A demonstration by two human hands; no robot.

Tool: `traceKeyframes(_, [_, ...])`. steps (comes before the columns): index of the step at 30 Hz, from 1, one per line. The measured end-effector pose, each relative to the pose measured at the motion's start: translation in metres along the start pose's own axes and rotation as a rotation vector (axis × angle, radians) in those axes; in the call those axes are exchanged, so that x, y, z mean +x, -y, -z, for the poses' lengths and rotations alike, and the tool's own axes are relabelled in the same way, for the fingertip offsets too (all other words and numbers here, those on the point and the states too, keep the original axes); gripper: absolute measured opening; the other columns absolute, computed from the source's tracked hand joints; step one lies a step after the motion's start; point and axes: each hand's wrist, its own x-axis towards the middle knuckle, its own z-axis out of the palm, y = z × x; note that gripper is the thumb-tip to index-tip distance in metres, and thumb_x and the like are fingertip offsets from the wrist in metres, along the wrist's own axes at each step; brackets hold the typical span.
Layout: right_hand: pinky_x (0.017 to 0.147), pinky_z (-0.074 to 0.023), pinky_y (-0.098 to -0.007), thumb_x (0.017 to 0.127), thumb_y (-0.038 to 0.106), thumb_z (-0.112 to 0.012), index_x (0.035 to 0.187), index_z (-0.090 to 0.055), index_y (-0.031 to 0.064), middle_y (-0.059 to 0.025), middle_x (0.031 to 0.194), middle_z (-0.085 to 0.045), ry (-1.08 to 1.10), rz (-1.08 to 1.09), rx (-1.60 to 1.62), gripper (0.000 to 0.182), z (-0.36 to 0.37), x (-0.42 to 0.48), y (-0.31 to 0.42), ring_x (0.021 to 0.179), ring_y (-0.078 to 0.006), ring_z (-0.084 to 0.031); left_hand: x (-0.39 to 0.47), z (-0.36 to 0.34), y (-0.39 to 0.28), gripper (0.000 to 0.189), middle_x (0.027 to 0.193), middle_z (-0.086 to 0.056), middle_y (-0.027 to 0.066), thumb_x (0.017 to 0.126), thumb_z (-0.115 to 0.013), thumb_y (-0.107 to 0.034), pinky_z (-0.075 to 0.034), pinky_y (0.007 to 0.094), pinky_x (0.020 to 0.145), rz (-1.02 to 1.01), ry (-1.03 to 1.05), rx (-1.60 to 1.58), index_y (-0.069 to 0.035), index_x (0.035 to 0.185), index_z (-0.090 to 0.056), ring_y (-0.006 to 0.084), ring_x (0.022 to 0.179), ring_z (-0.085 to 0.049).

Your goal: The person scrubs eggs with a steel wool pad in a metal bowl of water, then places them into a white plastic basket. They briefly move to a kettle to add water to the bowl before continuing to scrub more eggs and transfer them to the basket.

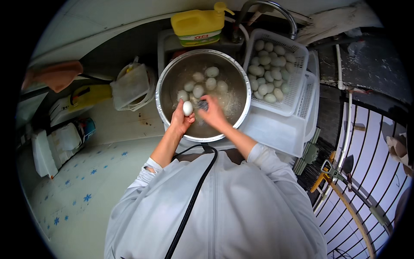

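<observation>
A white egg (187,108) is held in my left hand (181,119), over the near left part of a round metal basin (245,97). Just to its right, my right hand (212,111) is blurred and grips a dark grey scouring pad (203,105), close to the egg but apart from it. Several pale eggs (211,83) lie in the cloudy water of the basin, beyond both hands. Ripples and splashes show to the right of my right hand. At the basin's right, a white plastic basket (292,108) holds many pale eggs (276,74), some with a greenish tint.
Behind the basin stand a yellow pump jug (198,24) and a curved metal faucet (284,11). White plastic trays (275,129) lie under and beside the basket. A pail with a clear container (132,85) stands left of the basin. A black cord (194,197) hangs down my front.
</observation>
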Motion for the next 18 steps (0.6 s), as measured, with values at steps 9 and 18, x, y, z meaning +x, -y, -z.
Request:
traceKeyframes(9, [0.072, -0.0502, -0.0489, 0.083, 0.03, -0.062, 0.105, -0.058, 0.0118, -0.0158, 0.108, -0.054, -0.15, -0.144, -0.12, 0.029, 0.002, 0.013, 0.012, 0.079, -0.0395, -0.061, -0.029, -0.026, 0.018, 0.033, 0.068, -0.055, 0.004, 0.093, -0.048, -0.04, -0.028, 0.0259, 0.036, 0.124, 0.143, 0.082, -0.009, 0.089, -0.055, 0.0134, 0.044, -0.038])
traceKeyframes(18, [0.083, -0.046, -0.0375, 0.089, 0.031, -0.061, 0.116, -0.057, 0.0045, -0.0157, 0.109, -0.057, -0.191, -0.018, 0.273, 0.038, 0.024, -0.001, -0.006, 0.099, -0.029, -0.057, -0.026, -0.079, 0.019, 0.042, 0.115, -0.055, 0.0019, 0.1, -0.035, -0.041, -0.039, 0.0248, 0.078, -0.362, 0.137, 0.426, -0.013, 0.129, -0.047, 0.0128, 0.099, -0.051])
